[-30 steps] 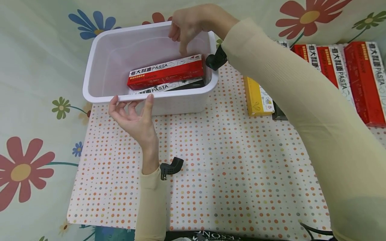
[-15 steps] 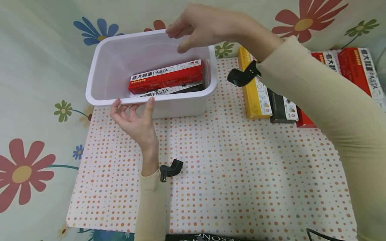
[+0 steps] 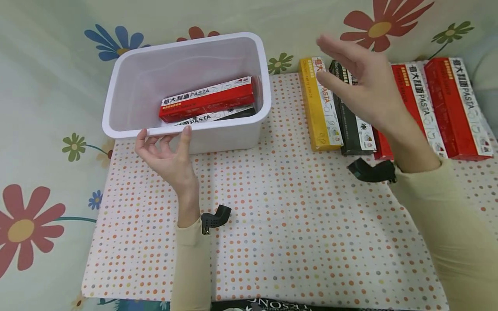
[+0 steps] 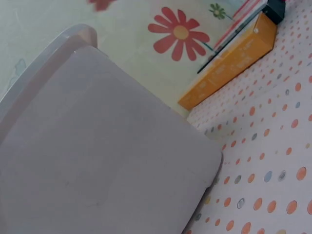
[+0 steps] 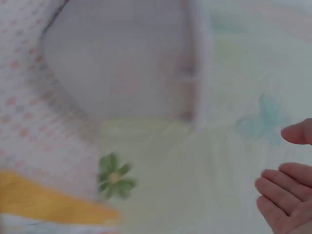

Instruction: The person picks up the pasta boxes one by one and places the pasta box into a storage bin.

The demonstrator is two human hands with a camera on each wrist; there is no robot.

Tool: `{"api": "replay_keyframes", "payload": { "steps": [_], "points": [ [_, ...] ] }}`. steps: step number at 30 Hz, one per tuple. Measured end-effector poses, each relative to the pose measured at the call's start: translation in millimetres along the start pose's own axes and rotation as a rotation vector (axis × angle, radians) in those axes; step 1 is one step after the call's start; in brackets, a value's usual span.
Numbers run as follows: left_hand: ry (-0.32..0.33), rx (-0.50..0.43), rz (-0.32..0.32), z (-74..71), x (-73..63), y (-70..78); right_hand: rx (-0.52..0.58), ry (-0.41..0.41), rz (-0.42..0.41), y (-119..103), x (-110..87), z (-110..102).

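A white plastic bin (image 3: 229, 139) stands at the back left, its near side wall (image 4: 107, 146) filling much of the left wrist view. My left hand (image 3: 167, 160) holds its front rim, fingers bent at the edge and thumb on it. Inside lie a red pasta box (image 3: 208, 100) and, in front of it, a partly hidden black pasta box (image 3: 239, 113). My right hand (image 3: 362, 84) is in the air, fingers extended and thumb apart, holding nothing. Below it are a yellow pasta box (image 3: 316, 112) and another black pasta box (image 3: 355, 136), partly covered by the hand.
Right of these, several red pasta boxes (image 3: 453, 112) continue the row along the back of the dotted tabletop (image 3: 295, 224). A flowered cloth (image 3: 295, 26) hangs behind the table. Dark fabric with white lettering (image 3: 268, 305) shows at the front edge.
My right hand has come out of the bin and moved right, over the row of boxes, with its fingers spreading. My left hand stays on the bin's front rim.
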State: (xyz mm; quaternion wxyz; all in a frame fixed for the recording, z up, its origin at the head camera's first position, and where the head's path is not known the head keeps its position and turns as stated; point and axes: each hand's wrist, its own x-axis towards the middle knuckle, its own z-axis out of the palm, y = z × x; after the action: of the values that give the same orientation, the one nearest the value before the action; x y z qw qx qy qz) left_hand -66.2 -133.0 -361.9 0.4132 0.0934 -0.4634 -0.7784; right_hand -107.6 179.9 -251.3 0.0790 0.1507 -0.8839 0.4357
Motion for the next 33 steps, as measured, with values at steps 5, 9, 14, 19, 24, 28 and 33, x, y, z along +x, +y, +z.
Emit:
{"api": "replay_keyframes", "payload": {
  "steps": [5,9,14,19,24,28,33],
  "points": [
    [0.007,-0.004,-0.002,0.2,0.1,0.5,0.129,0.177,0.209,59,-45.0,24],
    [0.004,0.007,0.013,-0.9,0.6,0.3,0.219,0.229,0.370,91,-67.5,47],
    [0.004,0.003,0.029,-1.7,1.7,-0.3,0.285,0.262,0.468,105,-74.0,66],
    [-0.003,-0.005,0.014,0.3,0.6,-1.6,0.284,0.269,0.524,108,-72.7,72],
    [0.000,-0.005,0.010,0.7,-1.0,-2.0,0.255,0.275,0.551,108,-73.3,73],
    [0.004,-0.013,0.019,0.0,-0.1,-1.6,0.247,0.252,0.577,109,-70.9,76],
    [-0.004,-0.020,0.007,-1.0,1.3,-0.5,0.181,0.204,0.592,109,-69.9,84]
  ]
}}
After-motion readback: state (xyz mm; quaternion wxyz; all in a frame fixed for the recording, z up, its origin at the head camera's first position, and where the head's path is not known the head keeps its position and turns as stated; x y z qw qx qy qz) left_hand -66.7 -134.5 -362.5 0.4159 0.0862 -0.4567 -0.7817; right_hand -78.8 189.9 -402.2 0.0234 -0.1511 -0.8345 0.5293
